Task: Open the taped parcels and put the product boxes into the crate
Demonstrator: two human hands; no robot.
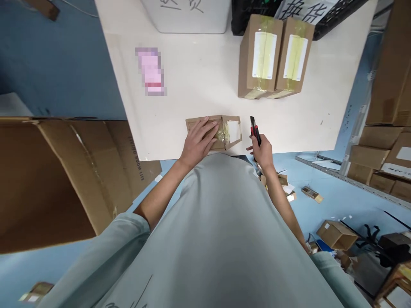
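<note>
A small brown cardboard box (221, 139) with yellowish tape and a white label lies on its side at the table's near edge. My left hand (201, 139) rests on top of it, fingers stretched out flat over the cardboard. Just right of the box, my right hand (262, 152) grips a red and black box cutter (254, 130). Its blade end points away from me and stands apart from the box. Part of the box is covered by my left hand.
Two taped cardboard boxes (260, 60) stand side by side on the white table (199, 72), before a black crate (334, 21). Further left are a white bin (192, 21) and a pixelated pink item (151, 70). A large open carton (105, 162) flanks the table; stacked boxes (369, 147) line the right.
</note>
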